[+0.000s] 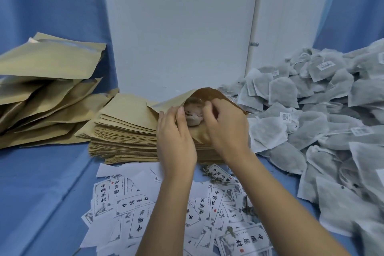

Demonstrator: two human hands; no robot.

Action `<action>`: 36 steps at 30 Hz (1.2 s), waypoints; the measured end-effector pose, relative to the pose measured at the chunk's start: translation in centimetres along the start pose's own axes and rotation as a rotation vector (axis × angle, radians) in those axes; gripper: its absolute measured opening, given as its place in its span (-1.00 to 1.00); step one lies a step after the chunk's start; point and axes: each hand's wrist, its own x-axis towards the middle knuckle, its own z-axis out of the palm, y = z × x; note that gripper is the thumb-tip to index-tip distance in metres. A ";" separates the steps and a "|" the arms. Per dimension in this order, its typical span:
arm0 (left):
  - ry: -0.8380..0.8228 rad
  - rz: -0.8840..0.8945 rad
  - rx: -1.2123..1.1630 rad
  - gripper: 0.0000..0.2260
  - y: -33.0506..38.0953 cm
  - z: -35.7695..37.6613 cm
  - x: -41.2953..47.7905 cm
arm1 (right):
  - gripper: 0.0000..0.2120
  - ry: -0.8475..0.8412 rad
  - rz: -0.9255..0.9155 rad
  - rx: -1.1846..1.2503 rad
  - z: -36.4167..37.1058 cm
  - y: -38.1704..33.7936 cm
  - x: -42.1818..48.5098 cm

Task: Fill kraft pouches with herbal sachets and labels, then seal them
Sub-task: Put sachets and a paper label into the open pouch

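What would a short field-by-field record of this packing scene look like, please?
open pouch: kraft, mouth held open above the flat pouch stack
left hand: grips the mouth's near edge
right hand: fingers curled at the mouth, seemingly on a sachet
sachet heap: right side
labels: scattered in front
bulging pouches: piled far left

Colour reference: tan, white, grey, blue.
Kraft pouches (124,131) are plain tan-brown; labels (135,224) are white with black characters, grey ink-wash artwork and a small red seal; sachets (282,91) are pale grey; the tabletop (52,183) is blue.
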 end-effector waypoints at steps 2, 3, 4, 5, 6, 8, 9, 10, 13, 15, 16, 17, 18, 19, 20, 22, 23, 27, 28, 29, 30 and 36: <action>-0.007 -0.035 -0.032 -0.65 -0.2 0.0 0.1 | -0.74 0.167 0.008 0.136 -0.1 1.1 -1.2; -0.003 -0.047 -0.045 -0.66 -0.1 0.0 0.1 | -0.78 0.233 0.034 0.181 -0.2 1.8 -1.7; 0.007 -0.054 -0.053 -0.67 -0.1 -0.1 0.1 | -0.85 0.289 0.080 0.219 -0.1 2.6 -2.1; 0.018 -0.061 -0.061 -0.67 0.0 -0.1 0.1 | -0.92 0.330 0.149 0.255 0.0 3.3 -2.4; 0.027 -0.069 -0.067 -0.65 0.1 -0.1 0.2 | -0.95 0.352 0.222 0.276 0.1 4.1 -2.7; 0.038 -0.076 -0.074 -0.63 0.3 -0.1 0.2 | -0.82 0.348 0.318 0.261 0.2 5.5 -3.6; 0.043 -0.075 -0.073 -0.63 0.4 -0.1 0.2 | -0.76 0.326 0.341 0.263 0.3 6.0 -4.0; 0.044 -0.075 -0.067 -0.63 0.4 -0.1 0.2 | -0.72 0.303 0.358 0.276 0.4 6.4 -4.3; 0.045 -0.075 -0.062 -0.63 0.3 -0.2 0.3 | -0.62 0.230 0.434 0.281 0.7 7.0 -5.0; 0.049 -0.076 -0.066 -0.62 0.2 -0.2 0.3 | -0.52 0.141 0.519 0.268 0.8 7.3 -5.0; 0.052 -0.074 -0.065 -0.62 0.2 -0.3 0.3 | -0.48 0.092 0.559 0.278 0.8 7.5 -5.1; 0.054 -0.072 -0.064 -0.62 0.2 -0.2 0.3 | -0.46 0.048 0.593 0.288 0.8 7.7 -5.1; 0.056 -0.068 -0.062 -0.62 0.2 -0.2 0.3 | -0.46 0.012 0.617 0.282 0.8 7.9 -5.1; 0.058 -0.063 -0.060 -0.63 0.2 -0.2 0.3 | -0.48 -0.016 0.626 0.259 0.8 8.3 -5.2; 0.058 -0.058 -0.056 -0.63 0.2 -0.2 0.2 | -0.51 -0.038 0.623 0.227 0.8 8.7 -5.2; 0.055 -0.057 -0.048 -0.65 0.2 -0.2 0.2 | -0.59 -0.062 0.608 0.180 0.8 9.3 -5.4; 0.054 -0.059 -0.046 -0.65 0.2 -0.1 0.2 | -0.62 -0.055 0.611 0.171 0.7 9.5 -5.4; 0.051 -0.056 -0.041 -0.66 0.1 -0.1 0.2 | -0.79 0.209 0.690 0.305 0.1 9.3 -5.0; 0.048 -0.053 -0.040 -0.65 0.1 -0.1 0.2 | -0.80 0.287 0.698 0.387 -0.1 8.9 -4.7; 0.044 -0.050 -0.038 -0.65 0.0 -0.1 0.2 | -0.81 0.348 0.687 0.472 -0.3 8.4 -4.4; 0.037 -0.047 -0.034 -0.65 -0.1 -0.1 0.2 | -0.81 0.394 0.673 0.545 -0.6 7.8 -4.1; 0.017 -0.050 -0.046 -0.67 -0.2 -0.2 0.3 | -0.56 0.626 0.659 0.855 -2.6 5.5 -0.8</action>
